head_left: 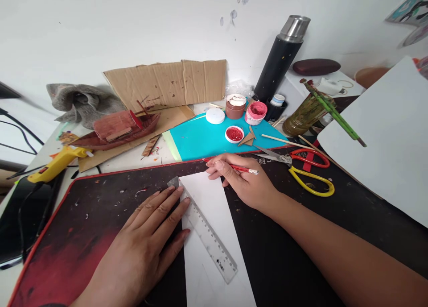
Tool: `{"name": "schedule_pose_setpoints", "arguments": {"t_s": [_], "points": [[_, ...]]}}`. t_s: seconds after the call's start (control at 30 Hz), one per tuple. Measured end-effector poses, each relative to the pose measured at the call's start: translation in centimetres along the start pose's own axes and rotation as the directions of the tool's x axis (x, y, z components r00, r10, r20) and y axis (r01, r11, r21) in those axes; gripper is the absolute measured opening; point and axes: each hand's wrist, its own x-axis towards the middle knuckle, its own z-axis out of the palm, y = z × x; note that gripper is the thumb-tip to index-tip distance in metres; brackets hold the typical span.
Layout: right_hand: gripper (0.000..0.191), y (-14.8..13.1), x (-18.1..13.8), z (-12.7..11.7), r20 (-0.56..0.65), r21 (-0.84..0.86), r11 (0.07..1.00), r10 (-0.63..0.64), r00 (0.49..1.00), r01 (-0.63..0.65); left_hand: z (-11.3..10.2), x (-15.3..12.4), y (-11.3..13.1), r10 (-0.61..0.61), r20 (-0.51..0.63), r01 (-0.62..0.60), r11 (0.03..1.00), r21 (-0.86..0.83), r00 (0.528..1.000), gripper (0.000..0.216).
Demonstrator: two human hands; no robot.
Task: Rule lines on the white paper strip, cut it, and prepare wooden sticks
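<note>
My left hand lies flat with fingers stretched out, its fingertips on the upper end of a clear plastic ruler. The ruler lies aslant across a strip of white paper, which has faint pencil lines near its lower part. Over the paper's top edge, my right hand is closed around a red pencil with a white eraser end. The pencil is held nearly level, its tip pointing left. Just right of that hand lie scissors with one red and one yellow handle, blades apart.
A model boat and yellow glue gun are at left. Behind my hands, paint jars stand by a turquoise sheet. A black thermos, a brush jar and a large white sheet stand right. Cardboard leans on the wall.
</note>
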Motion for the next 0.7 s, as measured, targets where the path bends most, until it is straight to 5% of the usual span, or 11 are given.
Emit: {"name": "schedule_pose_setpoints", "arguments": {"t_s": [0.7], "points": [[0.039,-0.10,0.03,-0.03,0.003,-0.005,1.000,-0.002,1.000,0.002,-0.05,0.14,0.03,-0.007,-0.014,0.007,1.000,-0.018,1.000,0.054]]}}
